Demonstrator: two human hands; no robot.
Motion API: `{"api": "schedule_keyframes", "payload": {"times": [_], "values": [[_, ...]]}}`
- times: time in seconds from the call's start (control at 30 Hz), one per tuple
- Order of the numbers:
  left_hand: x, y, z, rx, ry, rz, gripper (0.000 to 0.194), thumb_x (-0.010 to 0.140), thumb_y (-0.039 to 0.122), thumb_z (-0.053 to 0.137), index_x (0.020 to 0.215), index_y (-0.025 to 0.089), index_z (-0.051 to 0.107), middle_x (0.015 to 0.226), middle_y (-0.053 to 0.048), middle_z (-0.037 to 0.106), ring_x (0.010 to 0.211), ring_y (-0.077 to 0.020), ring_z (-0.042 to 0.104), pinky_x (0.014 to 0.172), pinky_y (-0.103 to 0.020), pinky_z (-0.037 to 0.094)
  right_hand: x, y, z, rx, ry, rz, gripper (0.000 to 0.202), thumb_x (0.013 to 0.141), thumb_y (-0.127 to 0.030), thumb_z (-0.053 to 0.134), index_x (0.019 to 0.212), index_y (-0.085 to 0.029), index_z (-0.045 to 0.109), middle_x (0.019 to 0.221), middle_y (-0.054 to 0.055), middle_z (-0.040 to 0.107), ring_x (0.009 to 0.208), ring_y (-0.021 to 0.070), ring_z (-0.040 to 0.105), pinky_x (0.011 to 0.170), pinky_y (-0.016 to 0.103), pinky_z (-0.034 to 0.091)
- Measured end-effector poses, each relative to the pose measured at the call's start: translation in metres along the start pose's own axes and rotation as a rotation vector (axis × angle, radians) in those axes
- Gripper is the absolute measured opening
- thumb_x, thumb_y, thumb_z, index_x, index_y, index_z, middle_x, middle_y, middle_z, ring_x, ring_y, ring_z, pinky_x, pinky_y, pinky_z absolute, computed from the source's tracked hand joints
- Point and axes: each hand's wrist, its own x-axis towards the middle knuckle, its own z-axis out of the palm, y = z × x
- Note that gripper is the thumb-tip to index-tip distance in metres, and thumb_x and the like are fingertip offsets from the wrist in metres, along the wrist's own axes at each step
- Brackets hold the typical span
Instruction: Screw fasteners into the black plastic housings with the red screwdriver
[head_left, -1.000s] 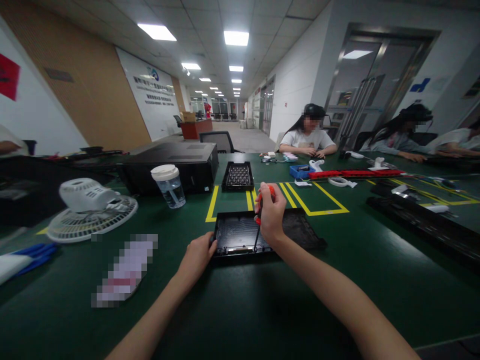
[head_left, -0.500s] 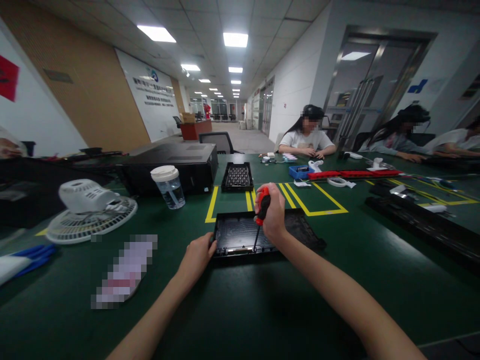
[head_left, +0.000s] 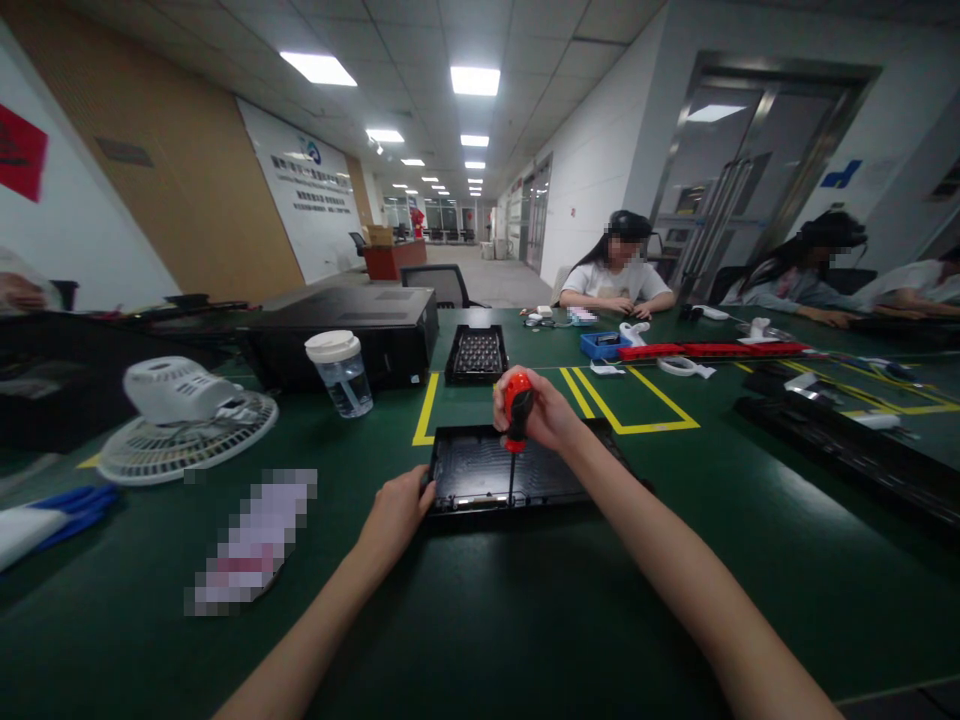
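A shallow black plastic casing [head_left: 480,468] lies on the green table in front of me. My left hand [head_left: 400,503] grips its left edge, thumb on the rim. My right hand [head_left: 541,412] is wrapped round the red and black handle of a screwdriver [head_left: 517,405]. The screwdriver stands nearly upright, and its tip meets the casing near the front edge, just right of a small metallic strip [head_left: 482,501]. What lies right under the tip is too small to make out.
Behind the casing sits a black tray [head_left: 477,355]. To the left are a lidded cup [head_left: 341,375], a white fan [head_left: 184,420] and a large black box [head_left: 337,335]. A blue bin [head_left: 604,346] and long black parts [head_left: 847,460] lie right. People sit across the table.
My right hand has tipped the screwdriver from a slant to nearly upright, its handle moving slightly left. My left hand stays on the casing's edge.
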Motion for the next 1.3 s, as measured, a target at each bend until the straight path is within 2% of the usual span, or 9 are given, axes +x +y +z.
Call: {"api": "schedule_keyframes", "payload": {"times": [0.2, 0.33, 0.47, 0.6, 0.73, 0.9, 1.03, 1.3], "values": [[-0.002, 0.004, -0.004, 0.001, -0.009, -0.003, 0.033, 0.087, 0.030, 0.037, 0.112, 0.015, 0.054, 0.096, -0.010, 0.067, 0.087, -0.0200, 0.063, 0.072, -0.026, 0.045, 0.011, -0.002, -0.008, 0.084, -0.186, 0.001, 0.027, 0.070, -0.042, 0.055, 0.072, -0.016, 0.050, 0.080, 0.006, 0.059, 0.075, 0.0198, 0.059, 0.068, 0.038, 0.049], [-0.001, 0.004, -0.004, 0.002, -0.021, -0.008, 0.033, 0.087, 0.029, 0.038, 0.112, 0.014, 0.054, 0.095, -0.010, 0.067, 0.086, -0.0203, 0.063, 0.072, -0.026, 0.045, 0.017, -0.001, -0.009, 0.140, -0.188, 0.058, 0.025, 0.069, -0.042, 0.048, 0.069, -0.018, 0.040, 0.078, 0.007, 0.062, 0.077, 0.0243, 0.061, 0.071, 0.046, 0.049], [0.000, 0.004, -0.003, -0.004, -0.021, -0.014, 0.031, 0.087, 0.028, 0.039, 0.110, 0.015, 0.055, 0.093, -0.009, 0.067, 0.084, -0.0201, 0.063, 0.073, -0.027, 0.045, 0.021, -0.002, -0.008, 0.117, -0.178, 0.169, 0.024, 0.069, -0.043, 0.039, 0.071, -0.020, 0.035, 0.070, 0.007, 0.063, 0.065, 0.0259, 0.063, 0.062, 0.051, 0.049], [0.000, 0.003, -0.003, -0.011, -0.022, -0.028, 0.031, 0.087, 0.028, 0.039, 0.110, 0.015, 0.055, 0.094, -0.009, 0.067, 0.085, -0.0201, 0.063, 0.074, -0.027, 0.045, 0.023, -0.003, -0.006, 0.068, -0.206, 0.245, 0.024, 0.069, -0.044, 0.036, 0.073, -0.020, 0.035, 0.067, 0.006, 0.064, 0.055, 0.0251, 0.063, 0.053, 0.048, 0.050], [-0.001, 0.003, -0.003, -0.016, -0.029, -0.025, 0.032, 0.087, 0.028, 0.039, 0.111, 0.014, 0.055, 0.095, -0.010, 0.067, 0.085, -0.0199, 0.063, 0.075, -0.027, 0.044, 0.026, 0.000, -0.003, 0.082, -0.245, 0.235, 0.023, 0.069, -0.041, 0.035, 0.072, -0.018, 0.040, 0.061, 0.004, 0.062, 0.048, 0.0250, 0.062, 0.043, 0.042, 0.049], [-0.002, 0.005, -0.005, -0.009, -0.009, 0.000, 0.031, 0.087, 0.028, 0.038, 0.109, 0.014, 0.055, 0.094, -0.010, 0.067, 0.085, -0.0201, 0.063, 0.072, -0.027, 0.044, 0.026, 0.007, 0.001, 0.136, -0.284, 0.189, 0.023, 0.072, -0.036, 0.033, 0.069, -0.017, 0.045, 0.049, 0.000, 0.055, 0.030, 0.0162, 0.050, 0.029, 0.026, 0.037], [-0.002, 0.006, -0.006, 0.001, -0.015, -0.013, 0.031, 0.087, 0.027, 0.039, 0.110, 0.014, 0.055, 0.093, -0.010, 0.067, 0.085, -0.0205, 0.064, 0.072, -0.027, 0.044, 0.025, 0.008, 0.004, 0.158, -0.282, 0.186, 0.024, 0.074, -0.036, 0.034, 0.067, -0.017, 0.047, 0.046, -0.003, 0.050, 0.025, 0.0106, 0.039, 0.028, 0.021, 0.031], [-0.002, 0.006, -0.006, -0.004, -0.017, -0.015, 0.031, 0.087, 0.028, 0.039, 0.110, 0.014, 0.055, 0.095, -0.010, 0.067, 0.087, -0.0203, 0.063, 0.074, -0.027, 0.044, 0.021, 0.004, 0.008, 0.129, -0.236, 0.168, 0.024, 0.076, -0.036, 0.035, 0.068, -0.017, 0.048, 0.046, -0.004, 0.047, 0.028, 0.0081, 0.036, 0.030, 0.019, 0.029]]}}
